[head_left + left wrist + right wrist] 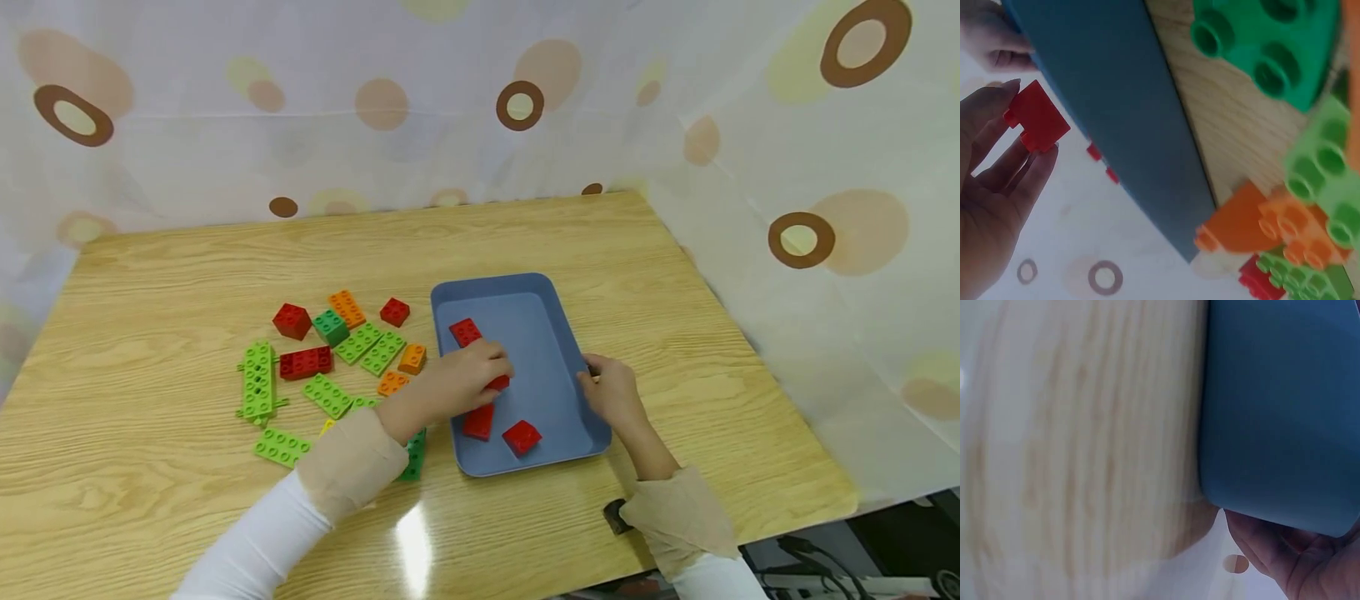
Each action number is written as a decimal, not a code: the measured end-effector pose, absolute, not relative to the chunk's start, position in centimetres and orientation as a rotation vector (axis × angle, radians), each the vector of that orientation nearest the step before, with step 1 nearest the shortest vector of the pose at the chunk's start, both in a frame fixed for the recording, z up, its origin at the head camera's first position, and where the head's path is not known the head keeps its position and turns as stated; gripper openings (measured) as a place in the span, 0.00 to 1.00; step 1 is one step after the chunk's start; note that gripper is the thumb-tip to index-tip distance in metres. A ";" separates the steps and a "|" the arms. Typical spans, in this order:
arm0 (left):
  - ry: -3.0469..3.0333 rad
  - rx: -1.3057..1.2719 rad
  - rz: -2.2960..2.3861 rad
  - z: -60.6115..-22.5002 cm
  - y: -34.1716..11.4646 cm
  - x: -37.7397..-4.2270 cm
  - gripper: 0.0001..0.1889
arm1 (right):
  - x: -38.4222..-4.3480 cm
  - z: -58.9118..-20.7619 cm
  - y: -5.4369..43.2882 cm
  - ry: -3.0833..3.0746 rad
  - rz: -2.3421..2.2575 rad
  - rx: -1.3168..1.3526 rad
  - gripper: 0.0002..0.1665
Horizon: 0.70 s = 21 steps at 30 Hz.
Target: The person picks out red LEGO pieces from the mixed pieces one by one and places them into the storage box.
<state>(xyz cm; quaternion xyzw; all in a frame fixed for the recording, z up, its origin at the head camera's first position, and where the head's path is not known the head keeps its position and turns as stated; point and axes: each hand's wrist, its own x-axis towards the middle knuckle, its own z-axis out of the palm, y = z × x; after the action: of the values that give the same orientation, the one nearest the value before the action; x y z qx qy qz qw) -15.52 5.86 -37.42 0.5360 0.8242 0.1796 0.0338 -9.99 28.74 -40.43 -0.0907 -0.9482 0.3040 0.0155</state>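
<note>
Over the left half of a blue-grey tray, my left hand pinches a small red brick between thumb and fingertips. Its studs face the palm in the left wrist view. Inside the tray lie a red brick toward the back, another red brick below the hand, and a red brick near the front edge. My right hand holds the tray's right rim, thumb on the near side. In the right wrist view, the right hand's fingers lie against the tray's outer wall.
Left of the tray, loose bricks spread over the wooden table: light green bricks, a dark red brick, an orange brick, a green brick. A light green wheel-base piece lies farthest left. A patterned curtain hangs behind.
</note>
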 end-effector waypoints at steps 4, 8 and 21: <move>2.500 1.634 0.513 -37.8 7.2 -15.4 0.10 | -10.0 -40.5 28.9 -2.955 0.957 -0.292 0.19; 2.485 1.627 0.461 -38.2 7.9 -15.6 0.10 | -10.1 -40.6 29.0 -2.958 0.956 -0.301 0.20; 2.459 1.641 0.324 -39.8 9.3 -16.3 0.10 | -10.0 -40.5 28.9 -2.950 0.975 -0.307 0.19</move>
<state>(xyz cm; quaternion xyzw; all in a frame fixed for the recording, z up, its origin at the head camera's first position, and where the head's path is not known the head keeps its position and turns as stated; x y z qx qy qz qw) -16.28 9.29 -39.77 0.5500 0.8239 0.1085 0.0838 -9.99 28.88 -40.54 -0.0984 -0.9448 0.3124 0.0098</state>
